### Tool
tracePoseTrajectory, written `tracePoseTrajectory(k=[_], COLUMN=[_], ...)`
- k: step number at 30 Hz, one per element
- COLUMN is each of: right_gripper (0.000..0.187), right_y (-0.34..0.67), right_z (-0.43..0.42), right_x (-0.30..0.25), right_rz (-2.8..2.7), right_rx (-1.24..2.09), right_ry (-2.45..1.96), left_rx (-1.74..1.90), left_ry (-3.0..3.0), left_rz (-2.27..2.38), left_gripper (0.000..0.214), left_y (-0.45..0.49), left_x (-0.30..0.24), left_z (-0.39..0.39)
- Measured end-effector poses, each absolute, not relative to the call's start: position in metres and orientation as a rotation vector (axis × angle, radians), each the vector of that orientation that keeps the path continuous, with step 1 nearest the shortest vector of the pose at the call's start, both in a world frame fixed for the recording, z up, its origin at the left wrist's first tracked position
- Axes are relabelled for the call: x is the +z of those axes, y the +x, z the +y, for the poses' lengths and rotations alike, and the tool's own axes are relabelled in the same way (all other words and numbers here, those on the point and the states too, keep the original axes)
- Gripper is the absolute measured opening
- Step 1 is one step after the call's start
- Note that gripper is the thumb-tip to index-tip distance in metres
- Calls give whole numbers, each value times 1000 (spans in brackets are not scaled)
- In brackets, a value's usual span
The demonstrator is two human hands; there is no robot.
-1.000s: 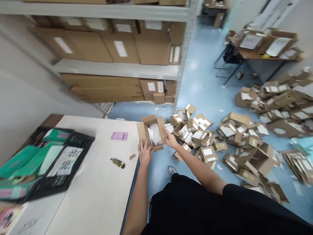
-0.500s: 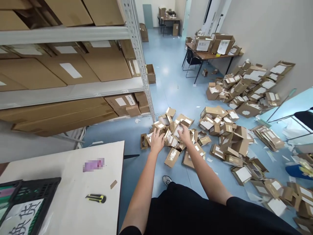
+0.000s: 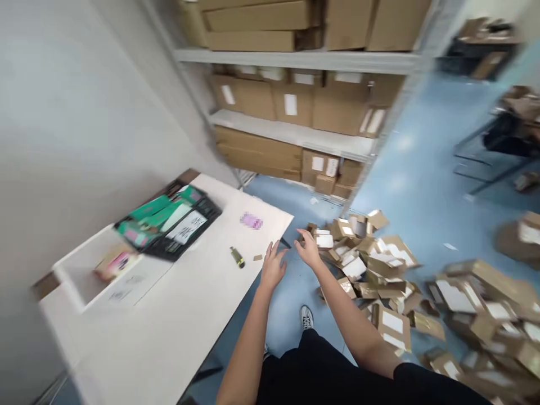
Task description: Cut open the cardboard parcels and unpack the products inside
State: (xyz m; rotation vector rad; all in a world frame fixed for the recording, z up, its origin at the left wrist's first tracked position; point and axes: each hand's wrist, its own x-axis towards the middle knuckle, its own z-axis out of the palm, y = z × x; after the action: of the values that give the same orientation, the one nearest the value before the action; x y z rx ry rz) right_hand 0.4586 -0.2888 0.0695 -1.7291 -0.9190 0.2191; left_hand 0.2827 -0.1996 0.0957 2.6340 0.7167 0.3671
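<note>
My left hand (image 3: 273,268), fingers apart and holding nothing, hovers by the right edge of the white table (image 3: 198,315). My right hand (image 3: 309,248) is open too, in the air between the table and a heap of opened cardboard boxes (image 3: 356,264) on the floor. On the table lie a yellow-and-black box cutter (image 3: 237,257), a small brown cardboard scrap (image 3: 257,257) and a blurred pinkish-purple item (image 3: 251,220). A black crate (image 3: 198,225) with green packs and a handwritten sheet stands further back.
Beside the crate is a white bin (image 3: 76,281) with a pinkish packet inside. A metal shelf rack (image 3: 295,134) full of cartons stands ahead. More cardboard boxes (image 3: 476,315) cover the floor at right. A black chair (image 3: 506,135) is at far right.
My view has swung left, bringing more of the table and the white bin in. My right hand has come away from the box heap and nearer the table; my left is beside the table edge.
</note>
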Motion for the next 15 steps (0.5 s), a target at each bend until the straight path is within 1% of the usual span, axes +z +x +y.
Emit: tracePoseTrajectory(k=[5, 7, 9, 11, 14, 15], right_gripper=[51, 52, 53, 53, 53, 52], right_y=[342, 289, 236, 182, 100, 72], right_z=[-203, -181, -167, -159, -154, -153], right_x=[86, 95, 105, 115, 127, 130], right_rz=[-1206, -1321, -1442, -1554, -1695, -1737], right_rx=[433, 481, 512, 545, 614, 636], right_ry=[-1563, -1500, -1428, -1355, -1257, -1224], left_rx=[493, 587, 761, 1053, 1492, 1562], left_ry=[2557, 2498, 2399, 2248, 2057, 2040], left_rz=[1126, 1292, 1454, 1594, 1709, 1746], left_gripper=[46, 42, 41, 44, 64, 73], left_y=[147, 96, 45, -9, -100, -130], left_x=[117, 136, 168, 210, 283, 305], left_z=[-174, -170, -175, -197, -276, -312])
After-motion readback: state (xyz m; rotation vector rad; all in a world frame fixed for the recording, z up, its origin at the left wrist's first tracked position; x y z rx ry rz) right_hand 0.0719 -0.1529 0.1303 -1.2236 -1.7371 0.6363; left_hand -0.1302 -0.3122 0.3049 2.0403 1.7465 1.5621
